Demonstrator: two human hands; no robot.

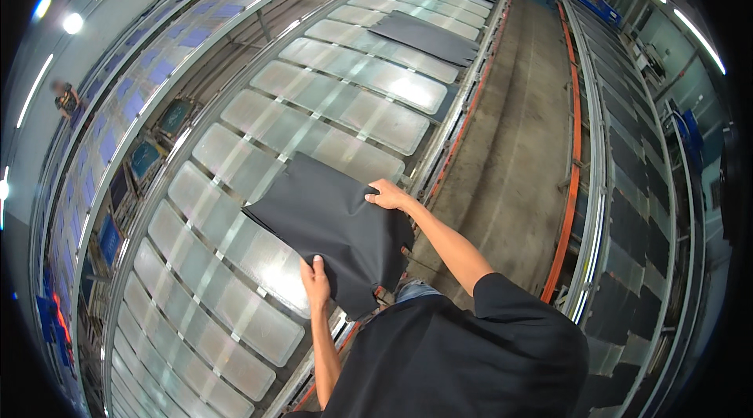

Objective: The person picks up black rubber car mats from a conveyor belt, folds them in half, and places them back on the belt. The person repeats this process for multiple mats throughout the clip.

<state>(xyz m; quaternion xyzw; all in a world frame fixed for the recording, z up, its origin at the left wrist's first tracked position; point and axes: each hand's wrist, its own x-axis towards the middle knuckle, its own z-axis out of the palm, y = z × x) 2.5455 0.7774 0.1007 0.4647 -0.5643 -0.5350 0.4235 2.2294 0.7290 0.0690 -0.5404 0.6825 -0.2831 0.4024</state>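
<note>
Hands, two. My left hand [315, 283] is clamped on the sheet's near edge, thumb on top; my right hand [388, 196] pinches the edge on its own side.

Charcoal-black, matte, cloth-like sheet [329, 222], one piece as far as I can tell; possible layers cannot be counted. Location: between both hands, over the table, near end sagging toward the body. I cannot tell how much rests on the surface. Handling, my judgement: light, limp, quick to crease, not fragile; I would grip opposite edges and keep it taut.

Pale, translucent, round-cornered rectangular panels [384, 124], well over a dozen, under and around both hands.

Flat black sheets [423, 35] beyond the right hand, same table: at least three, the farthest too small to count.

Long orange rail [575, 143], one, well right of the right hand; past it, dark rectangular sheets [627, 222], many, uncounted.

Blue-violet flat pieces [129, 100], many, far left of the left hand. Person in dark clothing [67, 100], one, beyond.
</note>
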